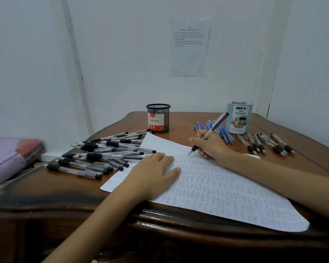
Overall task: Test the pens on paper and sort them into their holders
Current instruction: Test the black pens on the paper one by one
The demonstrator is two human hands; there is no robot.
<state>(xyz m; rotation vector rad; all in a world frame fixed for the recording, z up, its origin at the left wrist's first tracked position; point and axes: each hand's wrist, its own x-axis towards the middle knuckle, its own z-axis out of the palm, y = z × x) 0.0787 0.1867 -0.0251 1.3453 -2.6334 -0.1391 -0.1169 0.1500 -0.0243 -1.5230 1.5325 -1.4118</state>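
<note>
though labelled, mesh holder (158, 118) seemingly penless

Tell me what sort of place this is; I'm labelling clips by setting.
Probably a room at home or a small office: a carved wooden desk set in a plain white corner, a printed sheet on the wall, bedding-like fabric beside it.

A dark wooden desk (51, 188) carries a scribbled paper sheet (226, 194) under the left hand (152, 173), a heap of black-capped pens (101, 154) left of that hand, and a mesh holder (158, 118), blue organizer (239, 118), blue pens (223, 132) and capless pens (268, 144) beyond the right hand (210, 144)
</note>
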